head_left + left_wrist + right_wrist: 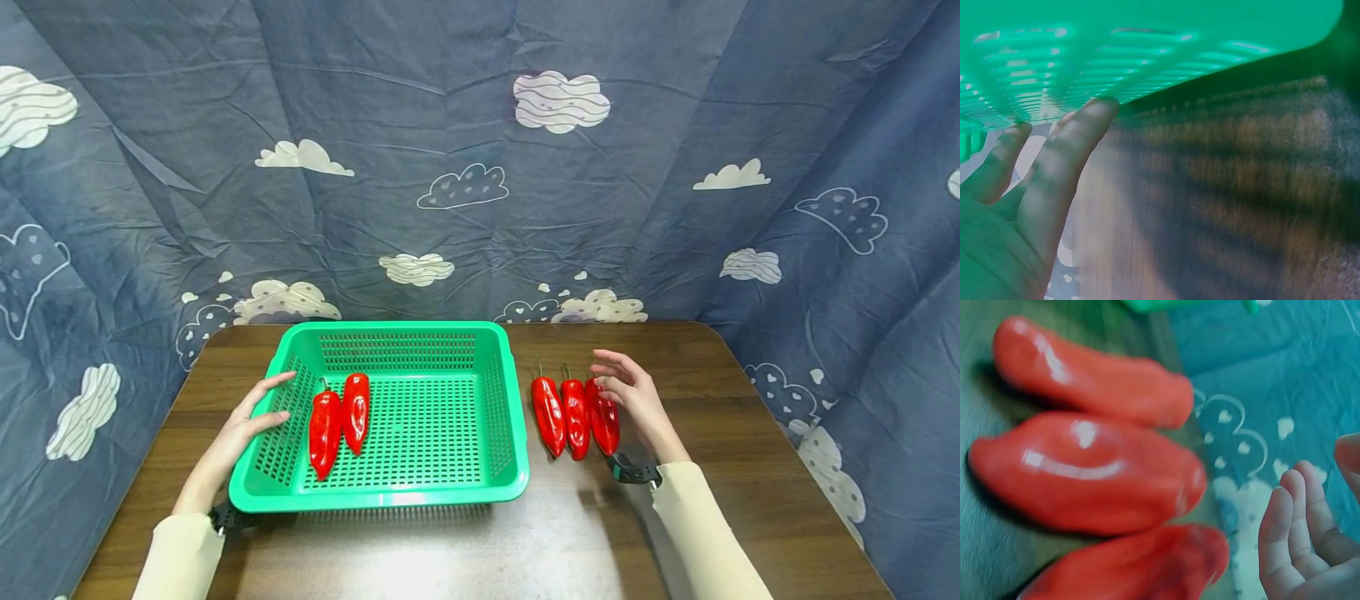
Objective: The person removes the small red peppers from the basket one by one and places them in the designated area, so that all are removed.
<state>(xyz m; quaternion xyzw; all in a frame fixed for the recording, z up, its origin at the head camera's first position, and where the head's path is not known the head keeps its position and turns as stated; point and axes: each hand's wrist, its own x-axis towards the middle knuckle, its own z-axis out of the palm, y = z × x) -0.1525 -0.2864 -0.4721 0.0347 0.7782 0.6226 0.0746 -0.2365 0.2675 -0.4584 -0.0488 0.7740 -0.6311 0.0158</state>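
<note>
My left hand (238,427) is at the left rim of a green plastic basket (390,498), its thumb and a finger extended over the edge. In the left wrist view, straight fingers (1063,165) reach up against the basket's slotted outer wall (1147,53). Two glossy red peppers (325,435) lie side by side inside, towards the left. To the basket's right, three more red peppers (575,421) lie in a row. Over the upper end of the rightmost pepper (604,429) hovers my right hand (632,396), fingers parted and nothing in them.
Both hands work over a brown wooden table (750,467). Behind it hangs a dark blue curtain (645,208) with white cloud prints. Each wrist wears a black strap (633,471).
</note>
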